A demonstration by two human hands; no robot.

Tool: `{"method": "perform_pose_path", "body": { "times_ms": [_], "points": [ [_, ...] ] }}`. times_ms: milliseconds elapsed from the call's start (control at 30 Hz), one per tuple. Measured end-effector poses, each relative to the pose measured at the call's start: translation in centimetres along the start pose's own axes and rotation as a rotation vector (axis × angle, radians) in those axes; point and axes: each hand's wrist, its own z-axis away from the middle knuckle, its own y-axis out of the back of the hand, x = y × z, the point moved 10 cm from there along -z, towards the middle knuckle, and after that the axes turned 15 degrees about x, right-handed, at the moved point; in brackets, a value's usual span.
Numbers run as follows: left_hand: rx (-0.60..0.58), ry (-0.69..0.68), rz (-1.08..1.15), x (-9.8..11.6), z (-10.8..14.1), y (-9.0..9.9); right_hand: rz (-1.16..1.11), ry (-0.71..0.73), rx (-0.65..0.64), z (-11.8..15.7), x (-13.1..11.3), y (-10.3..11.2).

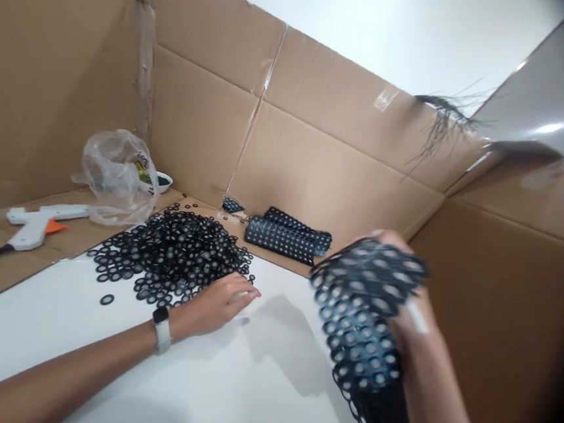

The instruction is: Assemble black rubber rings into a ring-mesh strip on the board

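We are clamping a ring mesh [363,324] in our right hand [404,324], above the tabletop [247,386]. Our left hand [222,303] is sitting beside loose rings [185,246]; whether its grip is holding anything, we cannot tell.

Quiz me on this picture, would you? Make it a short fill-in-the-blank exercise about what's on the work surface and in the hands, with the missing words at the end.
1. A watch is worn on the person's ____ wrist.
2. The mesh of joined black rings is held up in the person's ____ hand.
3. The glue gun has a trigger coloured ____.
4. The heap of loose rings lies mostly on a board coloured ____.

Missing words: left; right; orange; white.
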Motion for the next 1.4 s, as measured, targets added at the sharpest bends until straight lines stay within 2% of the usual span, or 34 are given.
{"method": "perform_pose_path", "body": {
  "times_ms": [67,133,167,233,367,500,600,733,900,1133,1400],
  "points": [
    [-0.015,0.189,0.167,-1.2,0.2,-0.6,-0.149,-0.171,-0.362,4.8,1.5,-5.8],
    [-0.073,0.308,0.252,-2.0,0.5,-1.4,-0.253,-0.358,-0.650,10.4,3.0,-10.4],
    [-0.093,0.366,0.276,-2.5,0.7,-1.7,-0.268,-0.427,-0.740,12.7,3.8,-11.8],
    [-0.098,0.448,0.275,-3.5,0.9,-1.8,-0.282,-0.503,-0.774,15.2,5.1,-13.2],
    [-0.084,0.426,0.143,-4.6,0.6,-0.9,-0.226,-0.518,-0.705,15.5,6.8,-13.3],
    [-0.114,0.396,0.035,-4.7,0.0,0.4,-0.140,-0.488,-0.721,16.1,7.2,-12.9],
    [-0.194,0.418,-0.023,-4.5,-0.2,1.0,-0.026,-0.440,-0.647,17.4,7.6,-12.0],
    [-0.302,0.435,-0.070,-3.9,-0.2,1.3,0.128,-0.295,-0.539,19.0,7.7,-10.2],
    [-0.364,0.435,-0.082,-3.6,0.2,0.7,0.137,-0.226,-0.590,19.5,8.3,-9.6],
    [-0.396,0.451,-0.085,-3.6,1.0,-0.2,0.108,-0.154,-0.693,18.4,8.9,-10.5],
    [-0.391,0.386,-0.124,-2.9,0.9,-0.2,0.045,-0.114,-0.623,18.9,9.4,-10.2]
  ]
}}
